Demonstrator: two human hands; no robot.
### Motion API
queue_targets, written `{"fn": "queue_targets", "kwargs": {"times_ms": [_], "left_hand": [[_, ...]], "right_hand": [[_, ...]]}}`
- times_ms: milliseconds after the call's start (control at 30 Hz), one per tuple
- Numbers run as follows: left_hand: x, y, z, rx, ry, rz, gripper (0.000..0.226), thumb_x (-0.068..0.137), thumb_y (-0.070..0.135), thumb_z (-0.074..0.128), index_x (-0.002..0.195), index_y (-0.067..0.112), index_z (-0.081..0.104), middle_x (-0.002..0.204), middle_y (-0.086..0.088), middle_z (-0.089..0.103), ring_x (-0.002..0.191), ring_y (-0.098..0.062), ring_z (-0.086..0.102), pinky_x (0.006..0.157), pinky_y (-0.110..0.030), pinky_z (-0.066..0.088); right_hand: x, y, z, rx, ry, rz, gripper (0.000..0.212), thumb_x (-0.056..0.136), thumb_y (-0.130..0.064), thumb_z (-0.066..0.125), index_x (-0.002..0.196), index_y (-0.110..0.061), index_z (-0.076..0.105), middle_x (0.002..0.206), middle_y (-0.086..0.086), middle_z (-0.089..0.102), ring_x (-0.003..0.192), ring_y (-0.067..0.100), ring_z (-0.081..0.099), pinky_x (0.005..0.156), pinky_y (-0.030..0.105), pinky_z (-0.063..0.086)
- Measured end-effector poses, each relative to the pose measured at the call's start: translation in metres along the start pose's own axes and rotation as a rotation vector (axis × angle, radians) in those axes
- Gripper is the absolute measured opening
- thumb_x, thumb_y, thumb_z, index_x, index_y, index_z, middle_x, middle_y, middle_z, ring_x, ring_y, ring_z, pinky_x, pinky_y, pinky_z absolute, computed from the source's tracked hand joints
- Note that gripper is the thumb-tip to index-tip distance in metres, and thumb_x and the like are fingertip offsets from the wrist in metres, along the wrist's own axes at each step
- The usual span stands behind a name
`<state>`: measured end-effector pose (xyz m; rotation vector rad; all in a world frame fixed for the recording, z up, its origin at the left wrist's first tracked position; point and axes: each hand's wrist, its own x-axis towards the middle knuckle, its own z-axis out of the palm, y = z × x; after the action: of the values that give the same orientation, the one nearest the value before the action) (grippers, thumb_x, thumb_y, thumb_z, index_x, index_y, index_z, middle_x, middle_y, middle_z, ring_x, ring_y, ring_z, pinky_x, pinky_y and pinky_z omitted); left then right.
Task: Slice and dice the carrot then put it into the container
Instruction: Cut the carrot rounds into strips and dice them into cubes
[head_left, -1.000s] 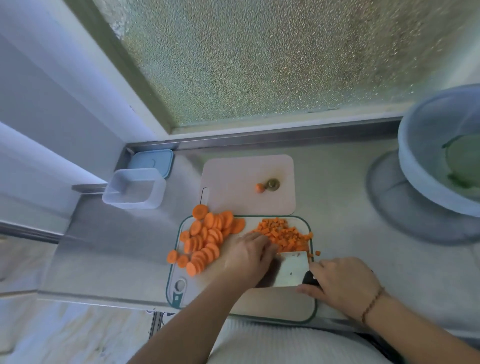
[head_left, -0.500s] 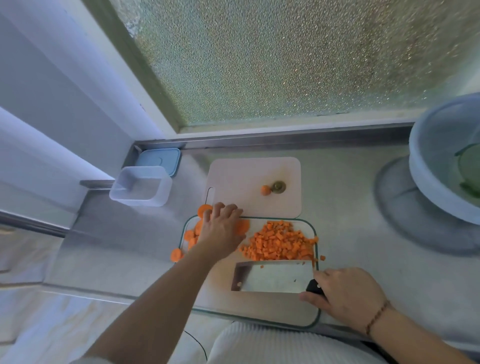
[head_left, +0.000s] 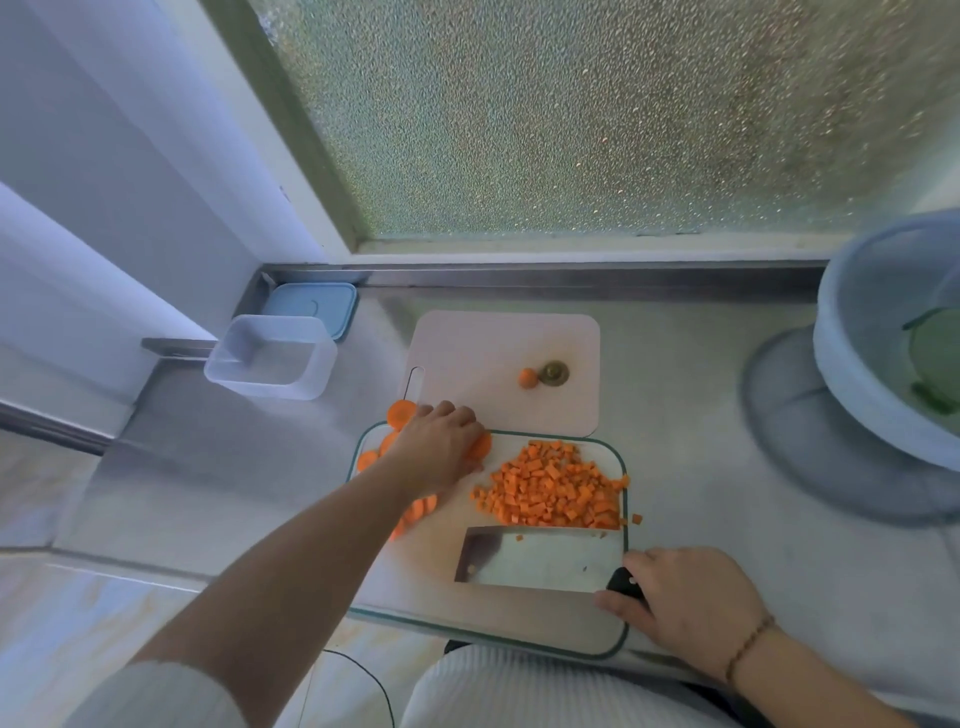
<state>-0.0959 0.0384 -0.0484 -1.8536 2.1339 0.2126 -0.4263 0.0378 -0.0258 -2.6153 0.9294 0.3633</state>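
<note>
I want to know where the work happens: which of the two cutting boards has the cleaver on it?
The near green-rimmed board, with the cleaver and diced carrot on it. The pink board behind holds only the carrot ends.
</note>
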Motion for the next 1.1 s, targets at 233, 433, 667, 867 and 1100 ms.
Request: {"fn": "queue_targets", "kwargs": {"times_ms": [233,433,667,867,1100], "left_hand": [[0.0,0.003,-0.004,0.102,0.014,0.111,0.03,0.098,0.032,0.056,0.116,0.012,0.068,0.107,-0.008,0.065,0.091,-0.03,0.061,0.078,-0.042,0.048],[0.004,0.007,-0.008,0.356,0.148,0.172,0.016,0.058,0.029,0.082,0.063,0.02,0.07,0.061,0.002,0.06,0.065,-0.022,0.058,0.082,-0.038,0.056],[0.007,0.011,-0.009,0.235,0.145,0.103,0.02,0.068,0.036,0.073,0.075,0.017,0.07,0.07,-0.002,0.062,0.073,-0.028,0.059,0.093,-0.047,0.052],[0.014,0.002,-0.009,0.101,-0.035,0.096,0.036,0.092,0.03,0.052,0.122,0.011,0.053,0.111,-0.01,0.059,0.097,-0.033,0.06,0.094,-0.041,0.04],[0.019,-0.001,-0.008,-0.1,0.016,0.046,0.049,0.087,0.036,0.062,0.131,0.018,0.053,0.12,-0.004,0.057,0.109,-0.028,0.056,0.096,-0.038,0.037]], "right_hand": [[0.001,-0.004,0.0,-0.01,-0.009,-0.016,0.114,0.049,-0.082,-0.032,0.105,-0.026,0.051,0.103,-0.005,0.066,0.088,0.019,0.065,0.068,0.033,0.046],[0.005,-0.007,-0.002,-0.016,-0.002,-0.036,0.106,0.053,-0.081,-0.026,0.105,-0.027,0.05,0.104,-0.006,0.066,0.089,0.018,0.065,0.069,0.032,0.046],[0.003,-0.011,-0.005,-0.029,-0.029,-0.053,0.107,0.055,-0.081,-0.022,0.109,-0.025,0.052,0.105,-0.004,0.066,0.09,0.02,0.065,0.067,0.034,0.043],[0.006,-0.013,0.001,-0.032,-0.03,-0.023,0.098,0.056,-0.081,-0.021,0.1,-0.028,0.048,0.104,-0.006,0.066,0.089,0.017,0.065,0.064,0.033,0.04],[0.007,-0.028,-0.007,-0.01,0.067,0.005,0.083,0.076,-0.08,0.0,0.117,-0.029,0.05,0.097,-0.007,0.067,0.084,0.016,0.066,0.064,0.031,0.044]]}}
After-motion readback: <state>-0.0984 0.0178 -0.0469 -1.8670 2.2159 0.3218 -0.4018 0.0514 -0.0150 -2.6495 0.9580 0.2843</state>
